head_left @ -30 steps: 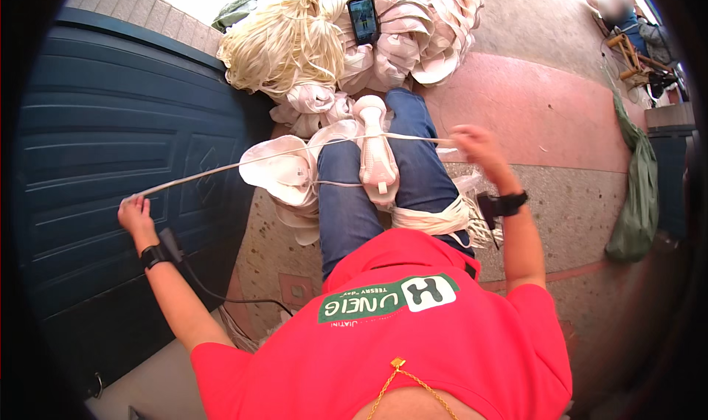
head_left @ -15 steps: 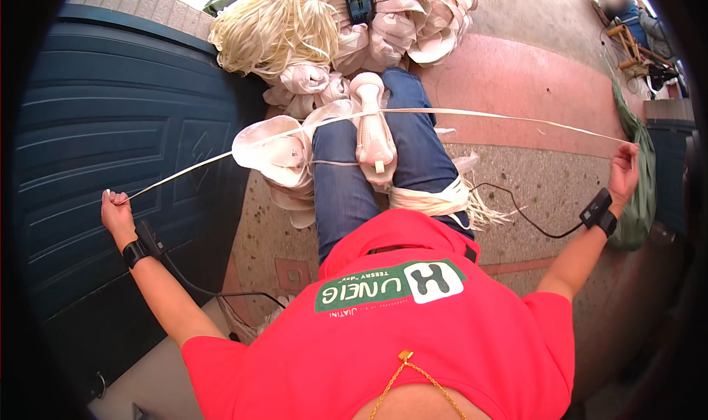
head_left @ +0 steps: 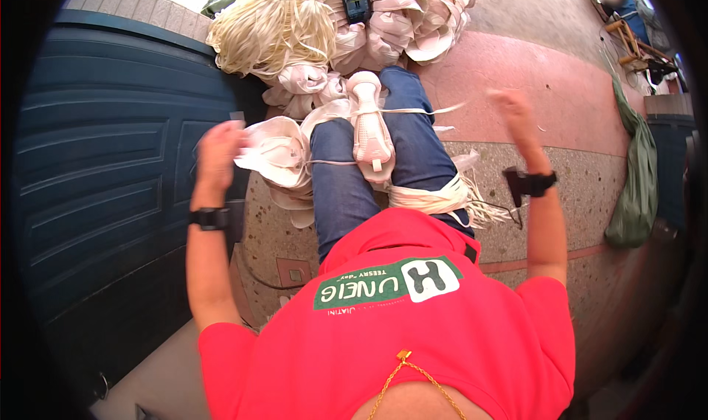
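A pale pink shoe upper (head_left: 371,136) lies sole-up between my thighs. A flat whitish lace (head_left: 424,111) crosses it, its right end loose above my right knee. My left hand (head_left: 220,148) is raised beside my left knee, nearest a stack of pale shoe uppers (head_left: 279,153); motion smears its fingers. Over the pink floor right of my knees is my right hand (head_left: 520,121), also blurred and apart from the lace end. Whether either hand holds anything cannot be made out. A bundle of cream laces (head_left: 431,200) is wrapped round my right thigh.
Ahead of my knees is a heap of pale shoe uppers (head_left: 391,40) with loose cream laces (head_left: 273,29) and a phone (head_left: 355,0) on it. A dark blue panelled door (head_left: 96,147) stands close on the left. A green sack (head_left: 636,191) hangs at the right.
Both hands have swung inward from far out at the sides. The lace, stretched between them before, now lies short across the shoe upper with its right end free.
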